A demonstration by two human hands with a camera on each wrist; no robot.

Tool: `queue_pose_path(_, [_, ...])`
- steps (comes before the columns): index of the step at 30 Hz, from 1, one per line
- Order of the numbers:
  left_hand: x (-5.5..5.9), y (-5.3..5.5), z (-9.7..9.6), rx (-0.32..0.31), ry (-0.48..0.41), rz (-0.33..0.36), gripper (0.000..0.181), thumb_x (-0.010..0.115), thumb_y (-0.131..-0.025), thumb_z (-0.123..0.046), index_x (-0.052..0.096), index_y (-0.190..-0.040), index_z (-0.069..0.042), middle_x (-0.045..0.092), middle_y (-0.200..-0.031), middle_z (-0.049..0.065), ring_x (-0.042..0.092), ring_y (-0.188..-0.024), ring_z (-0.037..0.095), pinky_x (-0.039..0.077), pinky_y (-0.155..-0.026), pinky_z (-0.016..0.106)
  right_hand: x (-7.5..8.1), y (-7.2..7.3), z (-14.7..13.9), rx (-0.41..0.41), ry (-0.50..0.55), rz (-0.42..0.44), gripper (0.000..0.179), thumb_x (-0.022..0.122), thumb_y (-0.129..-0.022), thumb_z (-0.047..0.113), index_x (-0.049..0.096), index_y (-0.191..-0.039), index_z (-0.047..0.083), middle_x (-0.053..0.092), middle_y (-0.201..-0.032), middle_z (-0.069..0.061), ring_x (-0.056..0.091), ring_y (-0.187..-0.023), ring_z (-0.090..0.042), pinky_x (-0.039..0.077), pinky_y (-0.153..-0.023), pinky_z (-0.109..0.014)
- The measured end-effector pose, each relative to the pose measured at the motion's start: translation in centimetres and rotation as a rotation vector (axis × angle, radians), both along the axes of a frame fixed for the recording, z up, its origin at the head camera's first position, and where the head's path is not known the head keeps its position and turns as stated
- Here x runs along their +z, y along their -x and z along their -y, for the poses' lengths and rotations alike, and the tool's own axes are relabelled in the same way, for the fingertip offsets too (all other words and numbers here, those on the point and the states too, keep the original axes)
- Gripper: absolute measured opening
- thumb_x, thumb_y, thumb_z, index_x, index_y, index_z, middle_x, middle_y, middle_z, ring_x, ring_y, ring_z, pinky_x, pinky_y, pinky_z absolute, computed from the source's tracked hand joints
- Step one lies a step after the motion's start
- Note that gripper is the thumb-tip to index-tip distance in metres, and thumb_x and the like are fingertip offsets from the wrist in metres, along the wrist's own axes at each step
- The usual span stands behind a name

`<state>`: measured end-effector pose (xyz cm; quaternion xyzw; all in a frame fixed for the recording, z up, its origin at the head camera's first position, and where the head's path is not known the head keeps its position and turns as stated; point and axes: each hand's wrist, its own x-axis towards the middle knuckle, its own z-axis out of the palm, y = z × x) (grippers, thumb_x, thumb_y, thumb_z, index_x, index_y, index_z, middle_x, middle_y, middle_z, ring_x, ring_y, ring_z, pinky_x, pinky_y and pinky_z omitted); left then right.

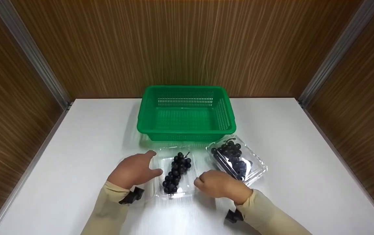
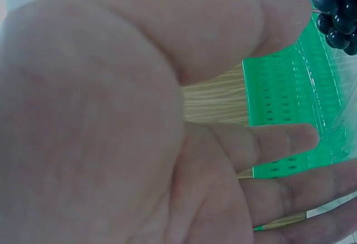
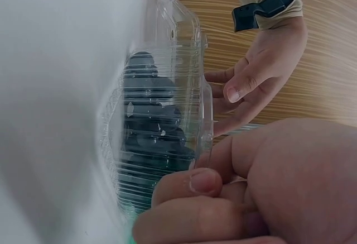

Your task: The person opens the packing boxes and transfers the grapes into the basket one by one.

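An open clear plastic container [image 1: 187, 189] stands before me with a bunch of dark grapes [image 1: 176, 173] lying in it; the stem points to the far right. My left hand [image 1: 134, 170] is at its left side, fingers spread and thumb apart, with nothing in its grasp. At the right side, my right hand [image 1: 218, 184] has its fingers curled at the rim. The right wrist view shows the thumb and a bent finger pinching the edge of the container [image 3: 192, 71], grapes dark behind its ribbed wall.
A second clear container [image 1: 255, 166], closed over more dark grapes [image 1: 230, 150], lies at an angle beyond my right hand. Behind both containers is a green plastic basket [image 1: 187, 132] with slotted walls. Wood-grain panels [image 1: 187, 42] enclose the white table [image 1: 85, 137] on three sides.
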<state>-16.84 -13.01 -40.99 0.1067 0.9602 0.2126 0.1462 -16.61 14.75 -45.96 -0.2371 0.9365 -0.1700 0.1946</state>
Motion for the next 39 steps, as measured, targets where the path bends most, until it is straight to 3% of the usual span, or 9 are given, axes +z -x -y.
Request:
queue_pose_path(5, [-0.1, 0.1, 0.2, 0.010, -0.007, 0.012, 0.071, 0.068, -0.094, -0.039, 0.047, -0.153, -0.006, 0.062, -0.143, 0.018, 0.061, -0.127, 0.038, 0.048, -0.103, 0.055, 0.1, -0.1, -0.1, -0.016, -0.026, -0.020, 0.051, 0.039, -0.107, 0.032, 0.044, -0.059, 0.018, 0.048, -0.061, 0.000, 0.053, -0.064, -0.018, 0.052, -0.079, -0.049])
queue_pose_path(10, [0.1, 0.3, 0.6, 0.021, -0.011, 0.029, 0.071, 0.068, -0.095, -0.039, 0.046, -0.154, -0.006, 0.058, -0.147, 0.018, 0.059, -0.129, 0.038, 0.048, -0.104, 0.056, 0.5, -0.1, -0.4, -0.053, -0.058, -0.010, 0.054, 0.044, -0.107, 0.047, 0.054, -0.064, 0.017, 0.054, -0.064, 0.000, 0.056, -0.066, -0.019, 0.053, -0.081, -0.050])
queue_pose_path(15, [-0.1, 0.6, 0.8, 0.022, -0.010, 0.031, 0.072, 0.067, -0.096, -0.040, 0.044, -0.155, -0.007, 0.054, -0.151, 0.017, 0.057, -0.132, 0.038, 0.047, -0.105, 0.057, 0.9, 0.2, -0.9, -0.087, -0.010, -0.033, 0.056, 0.047, -0.105, 0.057, 0.055, -0.066, 0.017, 0.050, -0.062, 0.004, 0.051, -0.059, -0.016, 0.049, -0.070, -0.042])
queue_pose_path(19, [-0.4, 0.8, 0.7, 0.020, -0.019, 0.011, 0.075, 0.067, -0.096, -0.040, 0.040, -0.157, -0.006, 0.051, -0.154, 0.018, 0.056, -0.134, 0.039, 0.046, -0.107, 0.057, 0.9, 0.7, -1.0, -0.132, 0.043, -0.214, 0.046, 0.058, -0.102, 0.048, 0.053, -0.069, 0.018, 0.048, -0.061, 0.006, 0.046, -0.055, -0.014, 0.043, -0.058, -0.037])
queue_pose_path(24, [-0.7, 0.9, 0.6, 0.034, -0.015, -0.009, 0.077, 0.068, -0.095, -0.039, 0.038, -0.157, -0.004, 0.051, -0.153, 0.020, 0.056, -0.132, 0.041, 0.046, -0.106, 0.057, 0.4, 1.1, -0.8, -0.183, 0.061, -0.460, 0.033, 0.070, -0.097, 0.036, 0.057, -0.078, 0.013, 0.051, -0.062, 0.003, 0.050, -0.055, -0.019, 0.046, -0.053, -0.043])
queue_pose_path(31, [-0.8, 1.0, 0.7, 0.044, -0.021, -0.023, 0.078, 0.069, -0.096, -0.037, 0.035, -0.159, -0.005, 0.039, -0.158, 0.030, 0.046, -0.140, 0.048, 0.042, -0.110, 0.060, 0.4, 1.4, -0.3, -0.124, 0.182, -0.522, 0.019, 0.073, -0.094, 0.029, 0.065, -0.091, 0.013, 0.063, -0.075, 0.001, 0.058, -0.065, -0.017, 0.048, -0.057, -0.039])
queue_pose_path(39, [-1.3, 1.6, 0.2, 0.020, -0.055, -0.143, 0.073, 0.069, -0.096, -0.031, 0.040, -0.156, -0.001, 0.040, -0.157, 0.029, 0.041, -0.142, 0.049, 0.041, -0.109, 0.062, 0.9, 2.1, -0.1, -0.092, 0.246, -0.566, 0.023, 0.076, -0.093, 0.024, 0.069, -0.111, 0.012, 0.067, -0.102, -0.003, 0.067, -0.092, -0.023, 0.057, -0.074, -0.042])
